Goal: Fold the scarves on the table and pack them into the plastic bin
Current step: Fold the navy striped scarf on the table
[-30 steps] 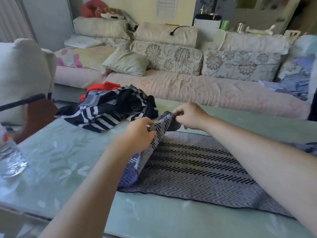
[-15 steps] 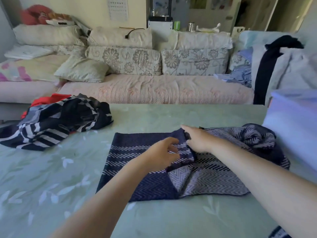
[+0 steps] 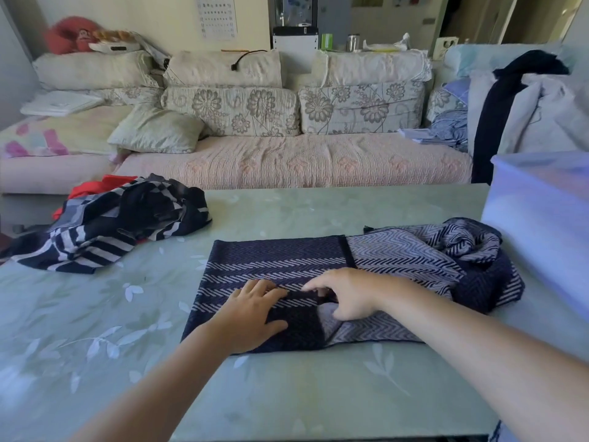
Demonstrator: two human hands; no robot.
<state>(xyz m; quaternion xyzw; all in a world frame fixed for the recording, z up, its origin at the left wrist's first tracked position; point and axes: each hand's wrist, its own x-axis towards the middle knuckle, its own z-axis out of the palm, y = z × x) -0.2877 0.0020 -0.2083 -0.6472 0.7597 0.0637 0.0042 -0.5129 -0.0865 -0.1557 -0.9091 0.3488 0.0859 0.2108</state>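
Head view, presses left hand (image 3: 255,314), fingers straight, flat on folded navy end of herringbone scarf (image 3: 398,253) on the desk (image 3: 95,330), rests right hand (image 3: 347,295) beside it on the fold, index out, grip impossible to tell, striped scarf pile (image 3: 105,231) far left, plastic bin (image 3: 541,224) just beside bunched right end.

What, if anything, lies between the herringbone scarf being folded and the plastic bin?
Nothing visible. The plastic bin stands at the right edge of the table, right beside the bunched end of the herringbone scarf. The other scarves lie at the far left, off that path.
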